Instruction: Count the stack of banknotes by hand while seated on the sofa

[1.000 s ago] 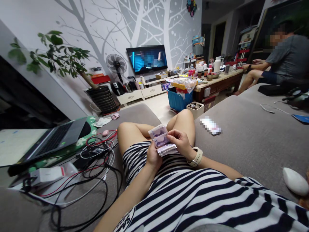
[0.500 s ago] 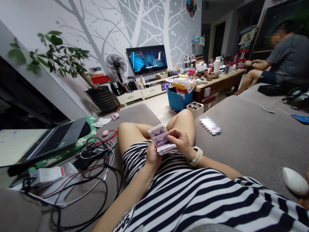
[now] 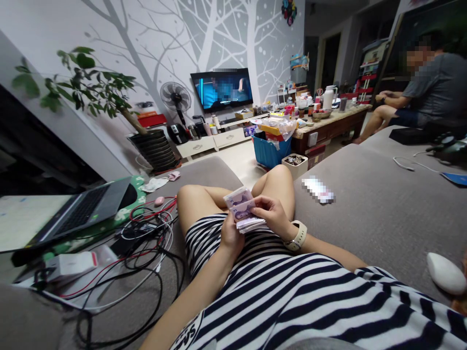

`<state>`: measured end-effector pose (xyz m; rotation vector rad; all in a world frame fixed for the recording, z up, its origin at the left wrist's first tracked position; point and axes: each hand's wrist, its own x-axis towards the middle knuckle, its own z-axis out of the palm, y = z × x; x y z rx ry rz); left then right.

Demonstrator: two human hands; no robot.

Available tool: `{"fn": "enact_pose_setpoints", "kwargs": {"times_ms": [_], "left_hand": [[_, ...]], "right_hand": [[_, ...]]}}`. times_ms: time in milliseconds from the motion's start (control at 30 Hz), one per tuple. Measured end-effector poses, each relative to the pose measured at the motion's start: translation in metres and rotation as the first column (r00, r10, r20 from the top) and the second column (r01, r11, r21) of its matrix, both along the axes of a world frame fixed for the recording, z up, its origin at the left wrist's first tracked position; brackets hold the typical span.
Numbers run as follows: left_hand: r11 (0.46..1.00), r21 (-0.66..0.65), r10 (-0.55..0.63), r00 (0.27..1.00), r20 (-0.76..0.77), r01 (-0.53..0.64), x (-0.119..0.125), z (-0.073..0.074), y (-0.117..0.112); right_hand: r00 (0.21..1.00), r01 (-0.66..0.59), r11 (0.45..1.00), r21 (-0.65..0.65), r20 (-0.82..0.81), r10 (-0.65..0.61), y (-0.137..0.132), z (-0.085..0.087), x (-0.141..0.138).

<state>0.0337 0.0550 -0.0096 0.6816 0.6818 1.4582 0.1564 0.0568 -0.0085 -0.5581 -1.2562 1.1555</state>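
Observation:
A stack of purple banknotes (image 3: 239, 198) marked with a 5 is held above my lap, folded so that part stands up and part lies toward me. My left hand (image 3: 231, 233) is closed round the lower left side of the stack. At its right edge my right hand (image 3: 270, 213) pinches a note between thumb and fingers; a pale watch (image 3: 299, 235) is on that wrist. The striped cloth (image 3: 255, 277) of my clothing lies under both hands. How many notes there are cannot be made out.
Tangled cables (image 3: 153, 243) and a laptop (image 3: 83, 206) lie to my left on the grey sofa (image 3: 365, 204). To the right are a blurred-out phone-like object (image 3: 318, 189) and a white mouse-shaped object (image 3: 445, 273). Another person (image 3: 434, 92) sits at the far right beyond a cluttered table (image 3: 328, 124).
My right thumb and fingers have shifted slightly left and down over the notes. My left hand keeps its hold. The seated person's hands have moved a little.

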Motion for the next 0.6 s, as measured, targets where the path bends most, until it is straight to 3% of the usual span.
{"fn": "enact_pose_setpoints", "kwargs": {"times_ms": [600], "left_hand": [[0.999, -0.049, -0.019, 0.999, 0.034, 0.021, -0.0003, -0.0046, 0.0002]], "right_hand": [[0.999, 0.02, 1.0, -0.014, 0.042, -0.02, 0.0013, -0.0042, 0.0003]]}}
